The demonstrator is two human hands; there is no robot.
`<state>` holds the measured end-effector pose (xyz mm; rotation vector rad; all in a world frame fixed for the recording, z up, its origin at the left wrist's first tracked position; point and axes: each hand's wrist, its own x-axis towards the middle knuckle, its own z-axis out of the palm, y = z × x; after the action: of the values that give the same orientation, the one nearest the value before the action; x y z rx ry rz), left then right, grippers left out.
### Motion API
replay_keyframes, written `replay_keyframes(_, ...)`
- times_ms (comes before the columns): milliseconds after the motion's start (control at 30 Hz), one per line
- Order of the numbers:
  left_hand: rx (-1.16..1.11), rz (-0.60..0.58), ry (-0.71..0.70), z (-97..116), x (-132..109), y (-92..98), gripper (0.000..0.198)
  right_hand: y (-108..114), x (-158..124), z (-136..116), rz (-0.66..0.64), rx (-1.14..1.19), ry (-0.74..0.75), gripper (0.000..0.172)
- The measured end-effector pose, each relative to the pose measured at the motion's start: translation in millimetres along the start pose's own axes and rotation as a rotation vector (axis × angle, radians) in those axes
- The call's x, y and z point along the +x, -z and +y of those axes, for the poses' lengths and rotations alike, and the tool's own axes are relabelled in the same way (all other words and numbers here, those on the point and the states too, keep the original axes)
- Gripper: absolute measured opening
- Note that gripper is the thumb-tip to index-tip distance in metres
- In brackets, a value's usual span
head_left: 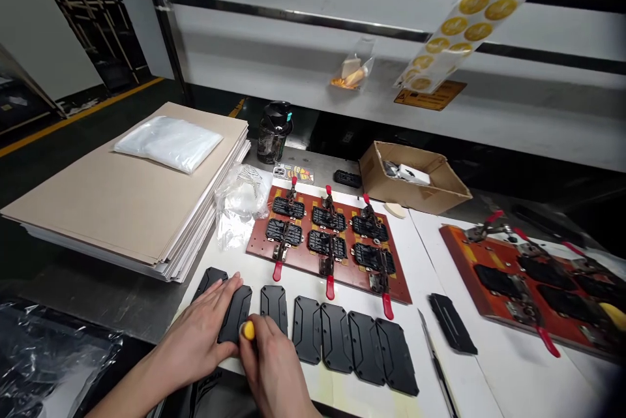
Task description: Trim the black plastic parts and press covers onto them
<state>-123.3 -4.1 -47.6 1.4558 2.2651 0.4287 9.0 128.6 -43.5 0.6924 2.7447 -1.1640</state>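
Note:
My left hand (195,327) lies over a black plate (237,313) at the left end of a row, its fingers stretched along the plate's left side. My right hand (274,359) is closed round a small tool with a yellow end (249,330), held at the same plate's right edge; the tool's tip is hidden. Another black plate (210,280) shows partly behind my left hand. To the right stand more black plates in a row, one (274,307) apart and several (337,338) side by side. Beyond them, a red-brown fixture board (303,258) carries black parts under red-handled clamps.
A cardboard stack (112,190) with a plastic packet (169,143) rises at left. A second clamp board (464,268), a loose black part (452,323) and a long thin blade-like tool (437,366) lie right. Behind are a bottle (274,131) and an open box (415,196).

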Motion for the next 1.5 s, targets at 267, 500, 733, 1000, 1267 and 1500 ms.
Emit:
replay_keyframes(267, -0.004, 0.039, -0.033, 1.1, 0.7, 1.3, 0.107, 10.2, -5.2, -1.9, -0.024, 0.019, 0.023, 0.016)
replay_keyframes(500, 0.063, 0.082, -0.087, 14.5, 18.9, 6.2, 0.117, 26.8, -39.8, 21.5, 0.169, 0.305, 0.116, 0.022)
replay_keyframes(733, -0.011, -0.044, 0.04, -34.4, -11.4, 47.0, 0.101, 37.8, -25.5, 18.0, 0.168, 0.339, 0.062, 0.02)
replay_keyframes(1000, -0.183, 0.004, 0.18, -38.5, -20.9, 34.8, 0.104, 4.2, 45.8, -40.7, -0.049, -0.042, 0.294, 0.009)
replay_keyframes(1267, -0.204, 0.046, 0.19, -40.0, -21.3, 20.4, 0.106, -12.6, 45.8, -40.1, -0.116, -0.153, 0.305, 0.009)
replay_keyframes(1500, -0.154, 0.014, 0.233, -37.0, -20.9, 24.0, 0.104, 6.7, 33.1, -37.9, -0.24, -0.107, 0.307, 0.008)
